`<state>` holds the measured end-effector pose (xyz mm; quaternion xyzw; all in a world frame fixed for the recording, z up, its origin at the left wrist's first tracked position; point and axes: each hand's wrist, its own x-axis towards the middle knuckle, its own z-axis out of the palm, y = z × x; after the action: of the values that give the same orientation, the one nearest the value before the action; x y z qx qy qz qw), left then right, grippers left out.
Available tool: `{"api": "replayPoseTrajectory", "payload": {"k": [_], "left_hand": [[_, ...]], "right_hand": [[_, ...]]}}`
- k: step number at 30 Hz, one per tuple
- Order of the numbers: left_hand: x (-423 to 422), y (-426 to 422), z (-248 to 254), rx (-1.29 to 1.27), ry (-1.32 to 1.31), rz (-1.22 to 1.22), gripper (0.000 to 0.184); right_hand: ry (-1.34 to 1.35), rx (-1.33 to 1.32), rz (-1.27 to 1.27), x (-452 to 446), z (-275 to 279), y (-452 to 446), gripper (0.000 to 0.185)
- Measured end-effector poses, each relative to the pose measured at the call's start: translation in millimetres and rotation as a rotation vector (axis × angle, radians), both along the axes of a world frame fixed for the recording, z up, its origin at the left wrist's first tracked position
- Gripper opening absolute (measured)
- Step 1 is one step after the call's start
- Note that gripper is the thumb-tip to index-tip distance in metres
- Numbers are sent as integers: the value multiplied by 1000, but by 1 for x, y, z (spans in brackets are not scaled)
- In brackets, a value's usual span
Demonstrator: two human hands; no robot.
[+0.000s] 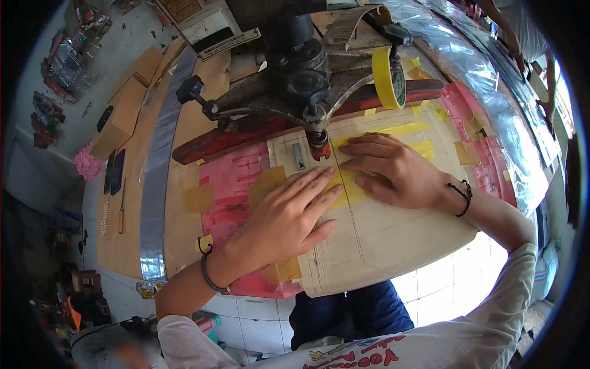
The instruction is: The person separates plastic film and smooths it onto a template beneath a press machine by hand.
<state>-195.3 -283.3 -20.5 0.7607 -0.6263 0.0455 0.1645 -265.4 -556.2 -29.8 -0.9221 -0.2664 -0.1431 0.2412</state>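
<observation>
Both hands rest on a cream sheet (393,237) with thin drawn lines. My left hand (289,215) lies flat with its fingers spread, the fingertips touching the sheet just below the machine's red-tipped head (319,147). Across the centre line, my right hand (399,169) presses on yellow film or tape (353,192), its fingers stretched out and slightly apart. Neither hand holds anything that shows. A small metal piece (298,156) lies left of the head. Pink sheeting (224,209) with brown tape patches shows at the sheet's left side.
A black machine (295,80) with knobs stands over the work, and a yellow tape roll (386,78) hangs on its right arm. A red bar (203,142) crosses behind. Left are a screwdriver (121,212), a dark phone-like object (118,172) and cardboard boxes (126,114). Another person's arm shows upper right.
</observation>
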Motion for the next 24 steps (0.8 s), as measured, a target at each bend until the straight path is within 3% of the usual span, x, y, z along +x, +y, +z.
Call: {"api": "replayPoseTrajectory", "payload": {"k": [24], "left_hand": [[1,0,-1,25,11,3,54]], "right_hand": [[-19,32,24,-1,0,1,24]]}}
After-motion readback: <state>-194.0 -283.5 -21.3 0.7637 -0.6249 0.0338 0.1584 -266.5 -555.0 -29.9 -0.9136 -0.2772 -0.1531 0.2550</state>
